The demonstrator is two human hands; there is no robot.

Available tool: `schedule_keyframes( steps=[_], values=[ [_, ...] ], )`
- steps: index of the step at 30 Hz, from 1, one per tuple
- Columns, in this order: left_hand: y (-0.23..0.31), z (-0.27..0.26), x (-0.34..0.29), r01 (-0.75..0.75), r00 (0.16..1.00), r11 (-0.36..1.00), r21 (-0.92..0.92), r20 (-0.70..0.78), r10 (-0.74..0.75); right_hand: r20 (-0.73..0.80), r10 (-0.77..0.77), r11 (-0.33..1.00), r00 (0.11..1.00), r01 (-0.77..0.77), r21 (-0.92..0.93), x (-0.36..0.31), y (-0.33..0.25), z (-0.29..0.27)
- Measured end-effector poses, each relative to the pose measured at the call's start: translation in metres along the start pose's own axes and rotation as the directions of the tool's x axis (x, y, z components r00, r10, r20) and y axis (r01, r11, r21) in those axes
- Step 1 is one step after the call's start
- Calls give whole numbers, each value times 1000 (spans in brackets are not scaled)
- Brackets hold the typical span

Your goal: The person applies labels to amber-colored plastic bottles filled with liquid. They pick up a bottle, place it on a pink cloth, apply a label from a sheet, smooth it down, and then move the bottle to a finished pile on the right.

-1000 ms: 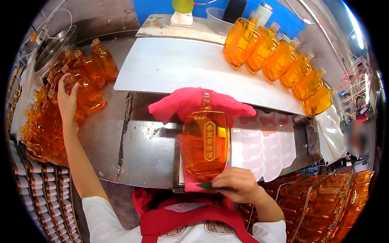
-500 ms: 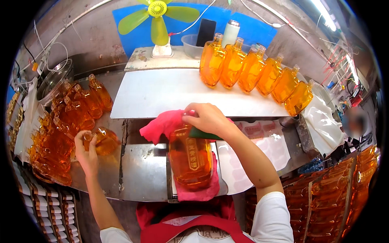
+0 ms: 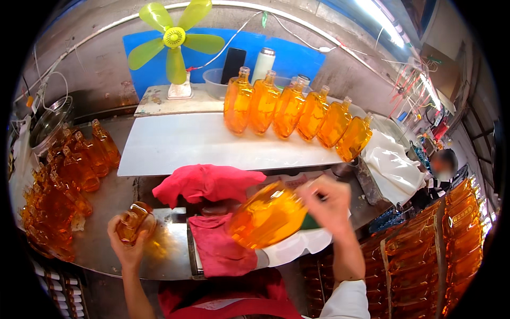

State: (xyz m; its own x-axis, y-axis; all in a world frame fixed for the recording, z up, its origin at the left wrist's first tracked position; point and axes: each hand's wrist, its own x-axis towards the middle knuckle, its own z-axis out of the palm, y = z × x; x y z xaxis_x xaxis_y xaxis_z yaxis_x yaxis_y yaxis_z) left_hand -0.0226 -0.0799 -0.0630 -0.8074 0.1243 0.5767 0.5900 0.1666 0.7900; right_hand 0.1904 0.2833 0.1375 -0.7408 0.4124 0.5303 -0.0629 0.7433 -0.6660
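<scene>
Since half a second earlier, the right hand (image 3: 330, 204) had lifted the big amber bottle (image 3: 268, 215) off the pink cloth (image 3: 220, 250) and swung it up tilted, blurred with motion, over the front of the bench. That hand was closed around the bottle's upper end. The left hand (image 3: 127, 242) had drawn in from the crowd of bottles at the left and was wrapped around a second amber bottle (image 3: 133, 222), held just above the steel table (image 3: 101, 250).

Room to move was tight on the left, where a dense cluster of amber bottles (image 3: 69, 175) stood close to the left hand. A bare strip of steel lay between that hand and the cloth. A bunched pink rag (image 3: 207, 183) sat just behind the cloth, at the near edge of the white board (image 3: 180, 141). Along the board's far right stood a row of six filled bottles (image 3: 297, 114), with most of the board bare in front of them.

Behind were a small yellow-green fan (image 3: 172, 40), a blue panel (image 3: 287, 56) and a grey wall. Crates of amber bottles (image 3: 451, 234) were stacked at the right.
</scene>
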Motion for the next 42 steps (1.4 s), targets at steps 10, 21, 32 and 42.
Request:
schedule_keyframes(
  steps=[10, 21, 32, 42],
  values=[
    [27, 5, 23, 220, 971, 948, -228, -41, -235, -277, -94, 725, 956, -125, -677, 120, 101, -103],
    [109, 98, 25, 723, 674, 546, -422, 602, -428, -286, -130, 695, 950, -118, -709, 113, 113, -71],
    [87, 116, 10, 788, 596, 512, -342, 633, -494, 279, 384, 772, 880, -140, -620, -99, 197, 32],
    [95, 116, 10, 705, 666, 624, -338, 618, -418, 255, 207, 920, 944, -99, -379, -218, 81, 41]
  ],
)
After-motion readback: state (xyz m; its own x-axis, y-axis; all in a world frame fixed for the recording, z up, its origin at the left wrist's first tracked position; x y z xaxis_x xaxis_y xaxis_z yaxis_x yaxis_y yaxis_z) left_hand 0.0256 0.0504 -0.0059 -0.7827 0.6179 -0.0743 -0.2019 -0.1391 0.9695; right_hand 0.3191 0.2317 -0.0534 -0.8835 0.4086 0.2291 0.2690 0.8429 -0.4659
